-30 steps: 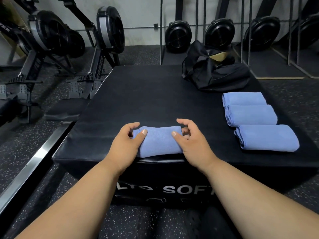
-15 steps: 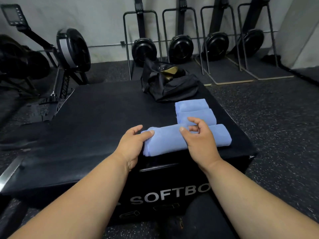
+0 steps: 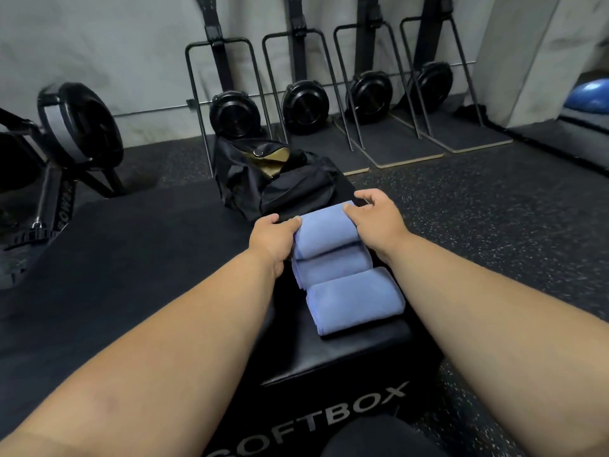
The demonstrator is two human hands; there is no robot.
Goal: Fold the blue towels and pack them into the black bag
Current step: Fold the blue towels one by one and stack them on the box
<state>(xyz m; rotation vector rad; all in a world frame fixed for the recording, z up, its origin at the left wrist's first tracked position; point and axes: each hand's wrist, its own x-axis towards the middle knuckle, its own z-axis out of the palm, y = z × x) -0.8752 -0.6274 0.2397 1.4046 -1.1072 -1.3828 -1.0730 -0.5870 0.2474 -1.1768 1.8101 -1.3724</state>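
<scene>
Both hands (image 3: 326, 227) around crosswise folded towel (image 3: 324, 234) before bag (image 3: 276, 183).

Bare forearms (image 3: 184, 344), no sleeves

Wall: I see a pale grey wall (image 3: 125, 44) across the back, plain, with a thin rail running along its lower part.
Floor: I see dark rubber floor (image 3: 494, 219) with small light speckles.
Counter: I look down on a black padded box (image 3: 131, 275); its front face shows the white letters "OFTBOX".
Back machines: four black machines with round housings (image 3: 304, 103) stand upright against the wall, each on a flat board (image 3: 408, 150).
Left side: a rowing machine with a round flywheel (image 3: 79, 123) stands on the floor.
Right side: a pale pillar (image 3: 527, 54), and beside it a blue ball (image 3: 590, 94).
Light: dim and even.
</scene>
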